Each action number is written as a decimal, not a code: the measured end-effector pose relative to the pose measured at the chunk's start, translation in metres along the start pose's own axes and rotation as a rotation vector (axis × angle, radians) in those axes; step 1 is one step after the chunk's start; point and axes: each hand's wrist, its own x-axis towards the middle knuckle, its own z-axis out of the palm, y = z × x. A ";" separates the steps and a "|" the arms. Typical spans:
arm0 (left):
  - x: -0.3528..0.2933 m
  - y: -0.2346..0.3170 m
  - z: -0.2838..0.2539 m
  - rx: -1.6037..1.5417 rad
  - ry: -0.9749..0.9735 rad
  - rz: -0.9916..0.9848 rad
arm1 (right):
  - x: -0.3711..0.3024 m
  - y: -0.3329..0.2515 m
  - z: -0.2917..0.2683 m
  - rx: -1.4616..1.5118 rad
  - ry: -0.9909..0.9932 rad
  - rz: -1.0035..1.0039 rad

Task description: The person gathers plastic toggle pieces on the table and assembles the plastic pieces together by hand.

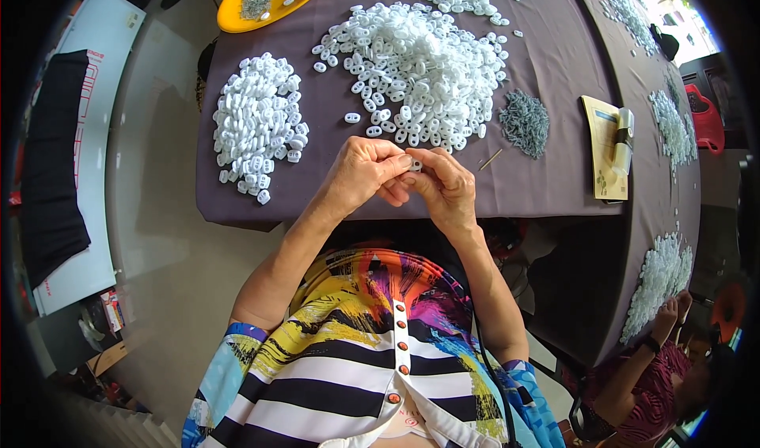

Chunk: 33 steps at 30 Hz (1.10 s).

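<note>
A small white oval plastic piece (pixel 416 165) with holes in it is pinched between my fingertips, just above the table's near edge. My left hand (pixel 360 171) holds it from one side, thumb pressed against a bent forefinger. From the other side my right hand (pixel 448 185) grips it with thumb and forefinger. The fingers cover much of the piece, and I cannot tell whether something smaller is held with it. Right beyond my hands spreads a large heap of like white pieces (pixel 419 60). A smaller pile of them (pixel 257 115) lies to the left.
A heap of small grey screw-like pieces (pixel 524 123) and a thin stick (pixel 491 160) lie to the right. Farther right is a yellow booklet (pixel 600 151) under a clear cylinder (pixel 624 141). An orange-yellow plate (pixel 229 14) holds small metal bits. Another person (pixel 633 385) works lower right.
</note>
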 end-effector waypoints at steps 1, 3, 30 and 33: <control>-0.001 0.001 0.000 0.004 0.003 0.007 | 0.000 -0.001 0.000 0.004 -0.010 0.012; -0.001 0.000 0.000 0.007 0.004 0.014 | 0.001 -0.001 -0.002 -0.001 -0.008 -0.007; 0.012 -0.047 -0.014 -0.050 0.014 0.029 | -0.001 0.022 0.009 0.079 -0.125 0.175; 0.013 -0.047 -0.018 -0.041 -0.031 0.007 | -0.001 0.022 0.010 0.063 -0.113 0.165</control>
